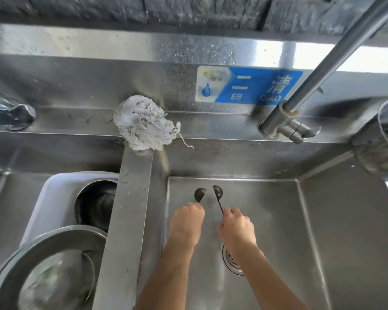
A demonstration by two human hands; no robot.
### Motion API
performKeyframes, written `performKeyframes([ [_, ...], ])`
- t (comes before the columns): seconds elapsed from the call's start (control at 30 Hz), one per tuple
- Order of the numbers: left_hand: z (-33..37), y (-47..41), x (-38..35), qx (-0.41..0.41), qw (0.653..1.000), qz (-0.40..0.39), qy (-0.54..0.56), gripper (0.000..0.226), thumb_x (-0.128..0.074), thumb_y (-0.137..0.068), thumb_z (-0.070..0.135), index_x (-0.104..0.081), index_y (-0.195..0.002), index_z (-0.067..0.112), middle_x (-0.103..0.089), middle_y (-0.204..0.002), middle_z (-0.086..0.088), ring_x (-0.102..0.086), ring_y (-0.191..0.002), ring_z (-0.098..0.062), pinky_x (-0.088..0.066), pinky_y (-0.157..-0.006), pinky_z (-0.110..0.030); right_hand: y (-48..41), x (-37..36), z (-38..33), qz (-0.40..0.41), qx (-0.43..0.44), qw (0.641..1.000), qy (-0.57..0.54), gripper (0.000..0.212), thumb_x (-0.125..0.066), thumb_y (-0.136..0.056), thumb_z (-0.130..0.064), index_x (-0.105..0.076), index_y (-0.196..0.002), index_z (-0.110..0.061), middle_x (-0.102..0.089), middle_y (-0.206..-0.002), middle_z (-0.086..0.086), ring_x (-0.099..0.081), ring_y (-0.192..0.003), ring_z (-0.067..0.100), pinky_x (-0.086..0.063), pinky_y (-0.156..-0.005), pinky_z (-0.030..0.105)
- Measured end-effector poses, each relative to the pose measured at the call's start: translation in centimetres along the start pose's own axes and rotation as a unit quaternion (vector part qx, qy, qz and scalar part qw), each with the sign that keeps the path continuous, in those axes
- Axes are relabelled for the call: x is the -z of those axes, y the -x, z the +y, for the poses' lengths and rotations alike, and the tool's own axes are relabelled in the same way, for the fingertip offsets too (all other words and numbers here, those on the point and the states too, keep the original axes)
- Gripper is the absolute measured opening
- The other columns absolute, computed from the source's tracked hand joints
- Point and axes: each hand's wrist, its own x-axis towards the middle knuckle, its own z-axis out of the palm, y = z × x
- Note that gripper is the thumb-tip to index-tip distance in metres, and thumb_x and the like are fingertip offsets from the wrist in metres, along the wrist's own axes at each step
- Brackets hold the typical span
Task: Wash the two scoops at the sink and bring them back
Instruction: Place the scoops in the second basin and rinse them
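Steel fills the view: a double sink [323,220] of stainless metal, its right basin bare and wet, with a round drain [232,262] on the basin floor, partly hidden under the right forearm. A flat divider [130,209] runs between the two basins. The left basin holds a white plastic tub [54,191] with a dark pot [94,204] inside it, and nearer the camera a large steel bowl [54,269] overlaps the tub's front edge.

Along the back ledge, a tap [285,121] stands at the right with its long pipe slanting up and out of view. A blue and white label [249,86] with a water-drop mark is stuck on the splashback behind it. A crumpled grey cloth [143,123] sits on the ledge at the head of the divider, a loose thread trailing from it.

Both bare arms reach into the right basin. The left hand [186,222] has its grip closed round the handle of a dark scoop [199,194], whose bowl points away from the person. The right hand [236,228] has its grip clamped on the thin handle of a second dark scoop [217,191]. The two scoop bowls are near each other but apart, above the basin floor near its back wall.
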Motion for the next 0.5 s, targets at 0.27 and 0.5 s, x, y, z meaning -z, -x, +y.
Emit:
performKeyframes([
  [0.27, -0.3, 5.0, 9.4, 0.006, 0.998, 0.055, -0.039, 0.034, -0.068, -0.081, -0.003, -0.062, -0.113, 0.005, -0.067, -0.104, -0.011, -0.071, -0.095, -0.03, -0.056, -0.075, -0.036, 3.8, 8.6, -2.3, 0.04, 0.037, 0.998, 0.011, 0.022, -0.046, -0.092, -0.014, -0.057, -0.111, -0.011, -0.061, -0.113, 0.009, -0.068, -0.097, 0.038, -0.048, -0.074, 0.036],
  [0.5, -4.0, 10.7, 18.6, 0.029, 0.979, 0.176, 0.102, 0.019, -0.061, -0.089, 0.009, -0.062, -0.108, 0.012, -0.068, -0.108, -0.009, -0.068, -0.097, -0.029, -0.049, -0.07, -0.035, 9.1, 16.2, -7.3, 0.14, 0.055, 0.985, -0.089, 0.017, -0.05, -0.093, -0.017, -0.062, -0.102, -0.01, -0.068, -0.104, 0.011, -0.067, -0.093, 0.04, -0.05, -0.071, 0.036],
])
